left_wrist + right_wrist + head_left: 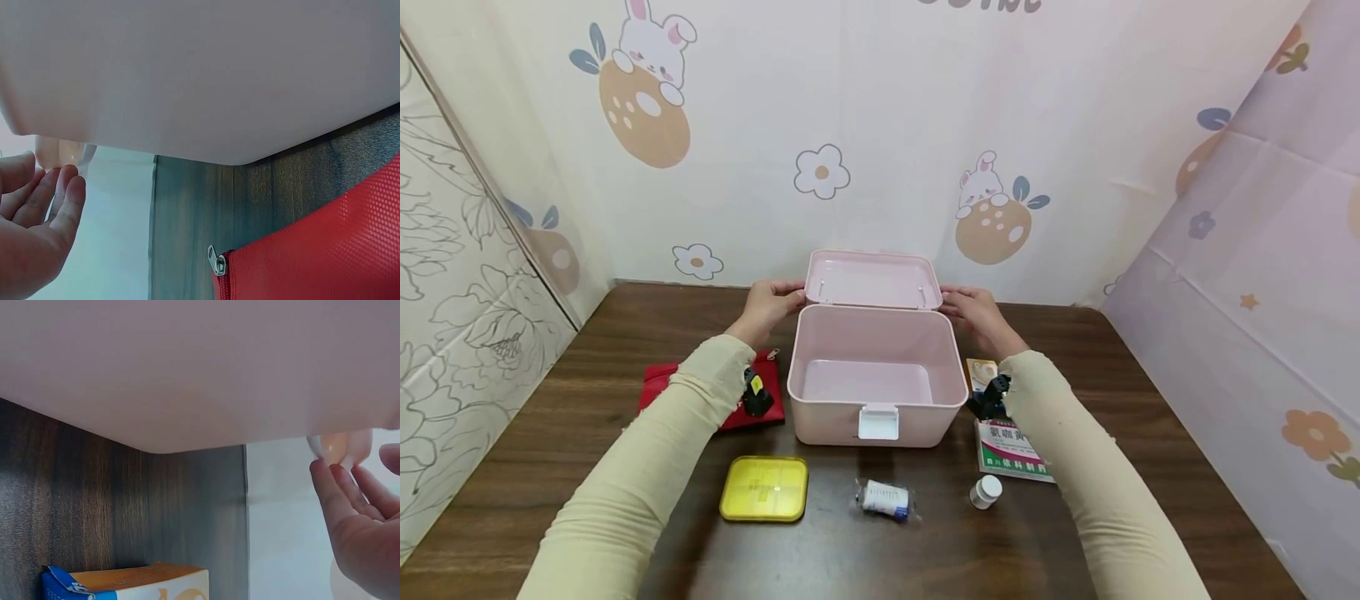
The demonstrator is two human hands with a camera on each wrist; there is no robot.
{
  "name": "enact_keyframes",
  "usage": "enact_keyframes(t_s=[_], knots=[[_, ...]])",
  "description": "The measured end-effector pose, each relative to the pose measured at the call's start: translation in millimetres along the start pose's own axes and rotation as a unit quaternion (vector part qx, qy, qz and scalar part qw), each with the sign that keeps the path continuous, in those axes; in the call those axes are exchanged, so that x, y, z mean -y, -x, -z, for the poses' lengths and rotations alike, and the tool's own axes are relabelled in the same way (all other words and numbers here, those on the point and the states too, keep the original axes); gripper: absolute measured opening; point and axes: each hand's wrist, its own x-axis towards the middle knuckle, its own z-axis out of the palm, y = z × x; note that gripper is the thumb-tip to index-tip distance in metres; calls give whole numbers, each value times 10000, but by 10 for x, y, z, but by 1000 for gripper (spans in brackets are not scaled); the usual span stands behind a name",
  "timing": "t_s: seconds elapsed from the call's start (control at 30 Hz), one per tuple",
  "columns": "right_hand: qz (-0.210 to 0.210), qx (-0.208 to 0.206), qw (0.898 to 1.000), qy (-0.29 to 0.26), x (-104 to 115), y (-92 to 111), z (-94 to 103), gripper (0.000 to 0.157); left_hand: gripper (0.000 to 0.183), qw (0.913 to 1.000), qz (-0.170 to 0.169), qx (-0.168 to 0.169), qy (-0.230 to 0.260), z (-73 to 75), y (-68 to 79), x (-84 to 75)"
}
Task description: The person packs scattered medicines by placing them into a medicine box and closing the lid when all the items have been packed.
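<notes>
1. The box point(831, 423), smooth pale pink plastic with rounded corners, stands upright on the counter point(925, 554), a dark surface with wood grain. Its lid point(874, 282) is raised at the back, its shallow inner face turned forward.
2. A glossy white latch point(878, 422), roughly square, sits at the middle of the box's front wall.
3. The left hand point(767, 308) touches the lid's left edge, fingers fairly straight and close together, their tips against the plastic.
4. The right hand point(976, 315) touches the lid's right edge likewise, fingers extended; how firmly either thumb presses is hard to tell, since the box blocks much of both wrist views.
5. Left of the box lies the pouch point(337, 244), red woven fabric with a metal zip pull point(217, 260), partly under the left forearm.
6. Right of the box lie a small carton point(140, 584) of orange, white and blue card and, nearer the front, a flat green-and-white pack point(1011, 450) with printed characters.
7. Along the front: a translucent yellow case point(764, 489), rectangular with rounded corners; a white roll point(885, 499) in crinkled clear film; and a small white bottle point(986, 492) with a round cap.
8. Both sleeves point(640, 467) are cream, soft and wrinkled.
</notes>
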Motion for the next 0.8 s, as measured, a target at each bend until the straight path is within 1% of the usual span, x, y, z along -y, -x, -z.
enact_keyframes(t_s=[0.13,0.23,0.33,0.4,0.5,0.63,0.7,0.8], knots=[[-91,-36,9999,-83,23,46,-27,44,37,9999,33,67,-150,22,55,-31],[-233,-36,9997,26,54,105,-33,45,38,9998,6,97,-182,36,98,-49],[-382,28,9991,174,84,190,-30,46,40,9997,-19,128,-208,61,156,-59],[-409,114,9986,300,101,253,-31,48,42,9996,-39,155,-251,92,203,-65],[-397,226,9981,423,111,345,-31,49,44,9986,-81,233,-466,169,295,-68],[-349,369,9972,547,107,474,-33,50,46,9974,-152,328,-628,285,433,-64],[-328,439,9968,578,104,542,-29,50,46,9972,-176,326,-646,331,507,-64],[-336,520,9962,616,100,639,-20,51,47,9964,-121,277,-787,387,611,-55]])
